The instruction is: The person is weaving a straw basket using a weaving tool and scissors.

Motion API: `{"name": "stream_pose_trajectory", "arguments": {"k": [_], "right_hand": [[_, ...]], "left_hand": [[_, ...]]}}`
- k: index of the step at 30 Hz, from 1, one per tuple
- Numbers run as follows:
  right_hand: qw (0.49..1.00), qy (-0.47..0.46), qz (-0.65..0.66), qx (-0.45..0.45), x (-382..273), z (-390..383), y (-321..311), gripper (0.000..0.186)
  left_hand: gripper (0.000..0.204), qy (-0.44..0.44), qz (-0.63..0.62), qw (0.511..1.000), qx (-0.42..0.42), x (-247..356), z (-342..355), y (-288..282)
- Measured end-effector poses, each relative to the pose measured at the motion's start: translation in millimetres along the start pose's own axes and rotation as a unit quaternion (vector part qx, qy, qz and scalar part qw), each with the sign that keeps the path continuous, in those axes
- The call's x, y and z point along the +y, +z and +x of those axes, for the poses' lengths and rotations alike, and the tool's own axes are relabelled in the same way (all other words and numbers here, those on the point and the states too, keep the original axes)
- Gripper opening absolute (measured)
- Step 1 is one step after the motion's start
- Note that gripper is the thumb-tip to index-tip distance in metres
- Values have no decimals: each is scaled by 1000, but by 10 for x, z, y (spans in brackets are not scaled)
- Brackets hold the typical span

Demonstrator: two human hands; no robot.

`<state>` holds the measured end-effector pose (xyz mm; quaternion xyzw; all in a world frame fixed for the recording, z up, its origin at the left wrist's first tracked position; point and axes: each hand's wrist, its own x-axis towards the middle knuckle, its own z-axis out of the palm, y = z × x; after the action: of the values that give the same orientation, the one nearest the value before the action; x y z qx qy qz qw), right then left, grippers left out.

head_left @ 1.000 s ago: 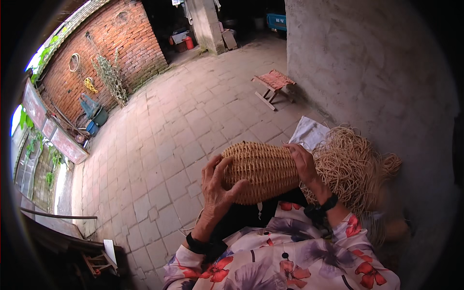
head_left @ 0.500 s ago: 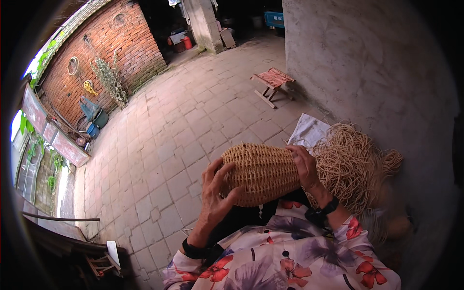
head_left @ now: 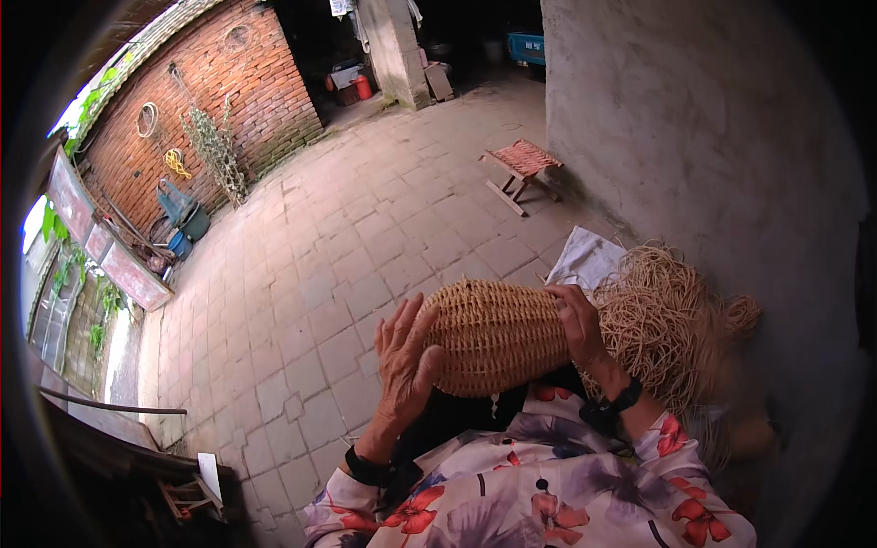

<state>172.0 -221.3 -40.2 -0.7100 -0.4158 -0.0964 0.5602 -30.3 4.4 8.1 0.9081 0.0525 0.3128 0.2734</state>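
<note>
A rounded, woven straw-coloured basket (head_left: 498,338) lies on its side above my lap, its narrower end to the right. My right hand (head_left: 582,327) grips that end, fingers curled over the edge and partly hidden. Against the wider left end rests my left hand (head_left: 404,361), its palm toward the weave and its fingers stretched upward, apart from one another. Just right of the basket a large tangled heap of tan cord (head_left: 658,315) is piled up, next to a white cloth (head_left: 586,259).
A low folding stool (head_left: 523,160) with a reddish woven seat stands ahead on the paved floor (head_left: 311,301). To the right rises a grey plastered wall (head_left: 694,119). Blue and green buckets (head_left: 187,228) sit by the brick wall (head_left: 183,119) at far left.
The fingers of my left hand have straightened from a curled hold and now lie flatter against the basket's end. My right hand keeps its grip. The whole view has shifted slightly.
</note>
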Motion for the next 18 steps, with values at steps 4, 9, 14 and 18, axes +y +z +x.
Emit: {"name": "stream_pose_trajectory", "arguments": {"k": [4, 9, 14, 18], "right_hand": [[1000, 10, 10, -2, -58, -16, 54, 28], [999, -24, -30, 16, -22, -63, 16, 30], [998, -47, -37, 12, -117, -283, -81, 33], [995, -81, -59, 6, -171, -330, -110, 36]], "left_hand": [[52, 83, 158, 984, -24, 97, 24, 288], [47, 96, 98, 991, 5, 186, 65, 299], [46, -41, -61, 995, 61, 212, 164, 59], [45, -61, 44, 997, -18, 95, 112, 76]]}}
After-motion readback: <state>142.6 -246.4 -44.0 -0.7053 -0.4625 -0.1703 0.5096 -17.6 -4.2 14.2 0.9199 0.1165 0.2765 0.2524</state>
